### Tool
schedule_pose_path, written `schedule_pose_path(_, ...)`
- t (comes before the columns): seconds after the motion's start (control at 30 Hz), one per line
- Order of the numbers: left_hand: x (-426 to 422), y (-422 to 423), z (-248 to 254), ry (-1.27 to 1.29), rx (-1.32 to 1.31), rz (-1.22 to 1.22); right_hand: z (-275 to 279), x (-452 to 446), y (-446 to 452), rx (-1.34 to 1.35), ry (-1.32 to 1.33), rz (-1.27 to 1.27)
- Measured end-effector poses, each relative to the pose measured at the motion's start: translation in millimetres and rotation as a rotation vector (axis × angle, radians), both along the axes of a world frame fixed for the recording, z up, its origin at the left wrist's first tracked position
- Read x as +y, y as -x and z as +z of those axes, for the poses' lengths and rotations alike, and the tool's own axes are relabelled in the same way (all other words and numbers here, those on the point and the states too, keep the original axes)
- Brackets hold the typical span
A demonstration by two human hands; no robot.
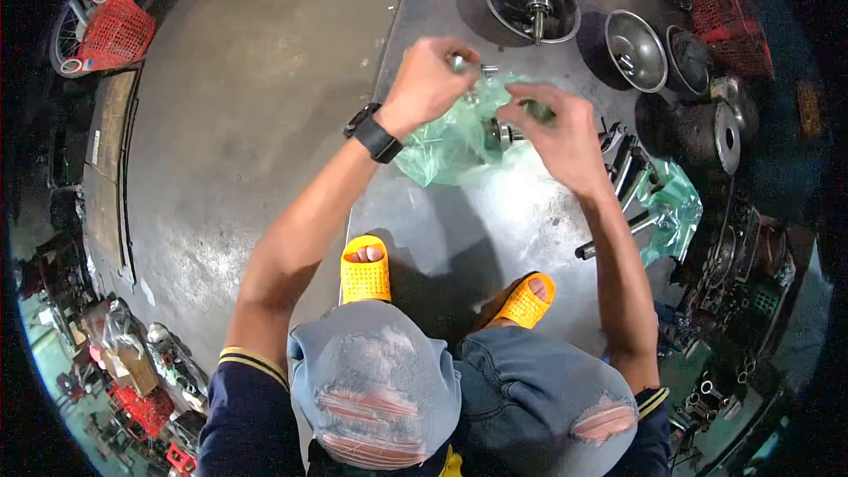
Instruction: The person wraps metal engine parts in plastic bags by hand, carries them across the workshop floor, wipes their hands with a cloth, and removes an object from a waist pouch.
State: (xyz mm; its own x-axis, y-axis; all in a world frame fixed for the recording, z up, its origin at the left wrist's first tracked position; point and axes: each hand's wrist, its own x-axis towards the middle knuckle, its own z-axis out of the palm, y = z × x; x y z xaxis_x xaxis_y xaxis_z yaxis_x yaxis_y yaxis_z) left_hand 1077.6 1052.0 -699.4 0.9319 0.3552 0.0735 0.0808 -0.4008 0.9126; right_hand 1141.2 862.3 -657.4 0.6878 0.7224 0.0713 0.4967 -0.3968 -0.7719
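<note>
Ripped jeans; crumpled translucent green bag.

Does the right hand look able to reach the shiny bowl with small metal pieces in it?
Probably yes: the right hand is fairly near the shiny bowl, and nothing visible stands between them. If it holds the green bag, which blur leaves unclear, it should release that first.

We could pass our left hand widely over the bare floor to the left, and there is room for either hand over the grey sheet between the green bag and our feet. Ahead, a metal bowl with shafts jutting past its rim stands in our way, while metal tools and a second green bag crowd our right hand.
</note>
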Motion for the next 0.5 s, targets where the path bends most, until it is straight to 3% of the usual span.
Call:
schedule_pose_path(0.07,-3.3,-10.6,18.3,-0.123,-0.155,0.003,4.9,16.0,-4.4,-0.118,0.059,0.063)
schedule_pose_path(0.17,-10.3,-6.9,76.3,0.156,0.01,-0.086,7.6,30.5,-19.0,-0.055,-0.018,0.002)
schedule_pose_path(0.27,3.4,0.5,76.8,-0.309,-0.355,0.014,11.6,30.4,-35.6,-0.005,-0.008,-0.005)
schedule_pose_path(0.33,0.3,-7.9,13.2,-0.206,-0.352,-0.113,21.5,29.6,-37.8,0.061,0.068,-0.003)
schedule_pose_path(0.4,-14.3,-1.6,13.5,0.048,0.126,-0.125,19.0,29.6,-42.6,0.083,-0.038,0.023)
schedule_pose_path(0.43,-19.7,-2.3,5.6,0.043,0.295,-0.01,25.2,27.4,-41.4,0.056,-0.087,0.007)
schedule_pose_path(0.5,-24.9,-3.6,-0.1,0.425,0.071,0.124,30.0,20.7,-47.4,0.024,-0.082,-0.043)
